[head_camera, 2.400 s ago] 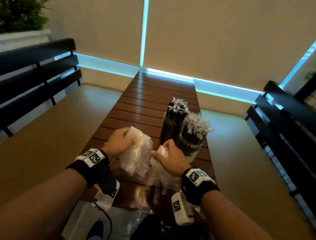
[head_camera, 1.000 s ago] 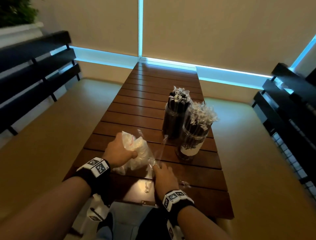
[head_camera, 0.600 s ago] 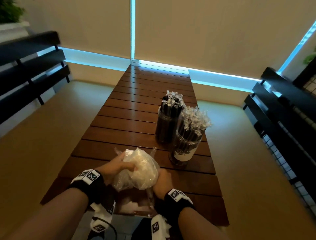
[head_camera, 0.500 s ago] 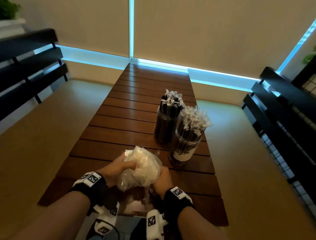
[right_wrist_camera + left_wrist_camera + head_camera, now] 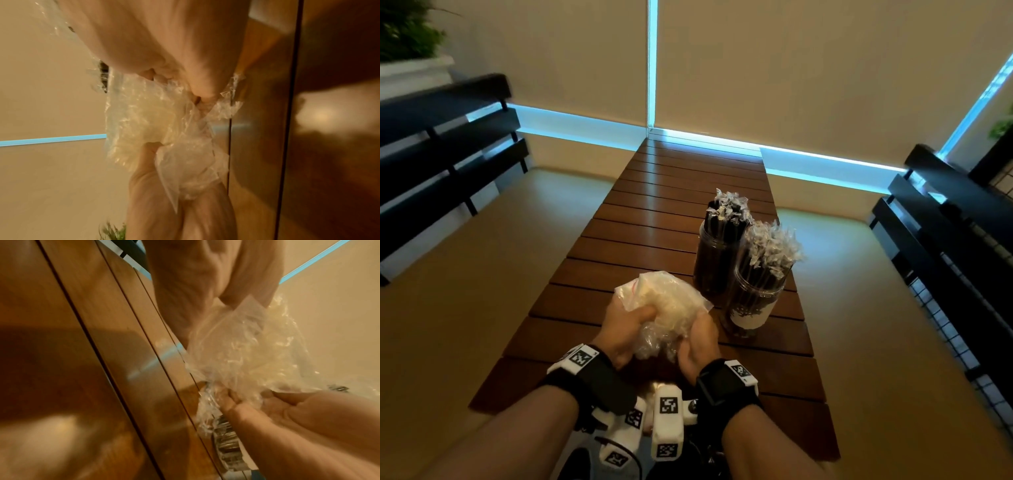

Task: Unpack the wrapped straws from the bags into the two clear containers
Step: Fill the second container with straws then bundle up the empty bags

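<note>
Bags: a crumpled wad of clear plastic bags (image 5: 664,308) is held above the table (image 5: 654,219) near its near edge, toward the middle of its width; the bulk bulges up and away from the person; the wad has no clear long axis.
Left hand: the left hand (image 5: 619,329) grips the left side of the wad, thumb curled over the plastic.
Right hand: the right hand (image 5: 698,342) clutches the lower right side, fingers curled into the film.
Containers: two clear containers stand upright toward the table's right edge, just beyond the hands; the far container (image 5: 717,260) and the near container (image 5: 755,298) touch or nearly touch; the wrapped straws (image 5: 770,246) stand with their long axis vertical, crimped wrapper ends pointing up.
Head view only: both containers and the whole table show.
Left wrist view: the film (image 5: 246,353) hangs close above the slats, with the right hand (image 5: 287,415) below it; blurred.
Right wrist view: the left thumb (image 5: 148,155) presses into the wad (image 5: 156,120).
</note>
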A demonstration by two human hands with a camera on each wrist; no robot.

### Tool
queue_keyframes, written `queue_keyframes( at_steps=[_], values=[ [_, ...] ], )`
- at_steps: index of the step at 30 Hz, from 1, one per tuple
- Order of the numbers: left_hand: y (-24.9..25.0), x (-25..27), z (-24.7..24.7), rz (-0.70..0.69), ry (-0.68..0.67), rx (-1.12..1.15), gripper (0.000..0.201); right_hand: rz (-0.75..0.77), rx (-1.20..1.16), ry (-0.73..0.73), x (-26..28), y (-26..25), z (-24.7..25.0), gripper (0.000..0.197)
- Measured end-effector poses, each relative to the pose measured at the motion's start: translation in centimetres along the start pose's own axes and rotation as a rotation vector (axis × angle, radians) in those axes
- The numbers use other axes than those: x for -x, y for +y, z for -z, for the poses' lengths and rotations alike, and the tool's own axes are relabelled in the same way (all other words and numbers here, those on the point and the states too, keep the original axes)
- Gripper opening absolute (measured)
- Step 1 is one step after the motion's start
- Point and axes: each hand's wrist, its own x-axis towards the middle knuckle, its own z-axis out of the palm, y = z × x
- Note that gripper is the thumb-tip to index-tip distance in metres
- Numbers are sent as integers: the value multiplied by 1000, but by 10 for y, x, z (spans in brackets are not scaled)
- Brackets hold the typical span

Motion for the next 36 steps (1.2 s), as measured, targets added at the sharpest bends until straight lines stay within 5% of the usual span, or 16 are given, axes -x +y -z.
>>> queue_keyframes(
  at_steps=[8, 10, 16, 20, 26, 30, 34, 36],
  values=[
    [14, 7, 6, -147, 16, -13, 85, 72, 308, 87, -5, -10, 8, 27],
    [17, 12, 9, -164, 42, -33, 84, 90, 366, 137, -6, -15, 13, 48],
    [37, 49, -23, -239, 167, -102, 70, -224, 102, -315, 18, -21, 19, 95],
    [41, 73, -58, -162, 112, -113, 44, -252, -49, -414, 29, -29, 14, 79],
    [43, 69, -52, -131, -69, -274, 49, -192, -42, -371, 16, -42, 23, 84],
    [54, 67, -48, -91, -42, -574, 55, -44, -43, -340, 17, -56, 27, 60],
    [65, 70, -40, -129, -436, -237, 73, 65, -40, -297, 17, -60, 21, 55],
    [77, 79, -40, -108, -396, -146, 61, 103, -37, -236, 18, -60, 14, 58]
  ],
)
